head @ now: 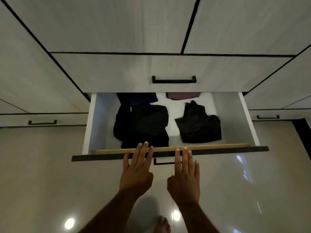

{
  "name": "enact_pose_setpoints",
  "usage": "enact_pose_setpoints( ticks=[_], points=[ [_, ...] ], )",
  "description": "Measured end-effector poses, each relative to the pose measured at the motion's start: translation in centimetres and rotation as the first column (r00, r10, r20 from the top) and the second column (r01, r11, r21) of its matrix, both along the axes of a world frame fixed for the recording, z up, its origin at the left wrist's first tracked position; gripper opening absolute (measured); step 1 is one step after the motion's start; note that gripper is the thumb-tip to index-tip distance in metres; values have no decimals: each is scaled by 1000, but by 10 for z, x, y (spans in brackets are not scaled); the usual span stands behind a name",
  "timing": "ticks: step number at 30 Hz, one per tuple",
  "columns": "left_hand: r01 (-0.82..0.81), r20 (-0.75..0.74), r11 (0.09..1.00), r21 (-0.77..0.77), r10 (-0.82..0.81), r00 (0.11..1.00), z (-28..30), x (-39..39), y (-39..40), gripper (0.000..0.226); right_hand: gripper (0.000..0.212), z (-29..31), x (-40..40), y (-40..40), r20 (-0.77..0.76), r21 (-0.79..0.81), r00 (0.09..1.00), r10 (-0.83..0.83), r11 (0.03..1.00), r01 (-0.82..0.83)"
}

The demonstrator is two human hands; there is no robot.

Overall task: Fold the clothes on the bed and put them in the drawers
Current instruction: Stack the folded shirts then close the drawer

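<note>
Both hands, left [137, 172] and right [184, 174], press flat, fingers straight, on drawer front [218, 151].

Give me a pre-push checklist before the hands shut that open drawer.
1. Both hands on the drawer front: ok. Left hand and right hand lie flat, fingers straight, over the front edge.
2. Fingertips clear of the closing gap: not ok, they reach over the edge into the drawer.
3. Clothes below the rim: cannot tell. Large black garment sits close to the front.
4. Smaller black garment inside, apart from the walls: ok.
5. Nothing draped over the side walls: ok.
6. Drawer above shut, no clash: ok.
</note>
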State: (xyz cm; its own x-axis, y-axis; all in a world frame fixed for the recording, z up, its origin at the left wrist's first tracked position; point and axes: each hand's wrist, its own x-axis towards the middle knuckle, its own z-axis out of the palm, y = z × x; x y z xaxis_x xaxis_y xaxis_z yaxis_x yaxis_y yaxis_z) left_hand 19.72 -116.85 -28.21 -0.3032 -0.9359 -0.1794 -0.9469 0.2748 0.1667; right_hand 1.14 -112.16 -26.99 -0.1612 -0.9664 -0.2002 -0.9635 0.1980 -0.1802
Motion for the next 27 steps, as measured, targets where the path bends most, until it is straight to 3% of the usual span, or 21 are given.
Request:
enact_pose_setpoints(
  ticks=[3, 9, 13, 20, 22, 24, 27],
  points=[
    [-21, 63, 968, 251, 5, 998, 16, -4, 17, 95, 109, 17, -5, 13, 32, 200, 996, 81, 976, -86],
    [56, 44, 917, 394, -79, 996, 68, -13, 23, 90, 102, 59, -18, 27, 153, 465, 981, 120, 867, -179],
    [61, -63, 934, 353, -41, 997, 126, -49, 6, 94, 100, 116, -45, 33, 188, 244, 981, -49, 970, 2],
    [370, -223, 851, 373, -305, 926, 214, -129, 18, 90, 95, 206, -107, 92, 53, 76, 946, -321, 946, 316],
    [392, -312, 820, 416, -276, 909, 229, -167, 31, 84, 93, 225, -113, 103, 26, 113, 879, -476, 875, 470],
    [463, -400, 770, 438, -294, 868, 241, -207, 52, 78, 89, 241, -116, 118, 45, 132, 743, -668, 741, 658],
    [659, -475, 616, 431, -467, 746, 258, -268, 94, 77, 83, 259, -125, 170, 23, 134, 525, -850, 524, 841]
  ],
)
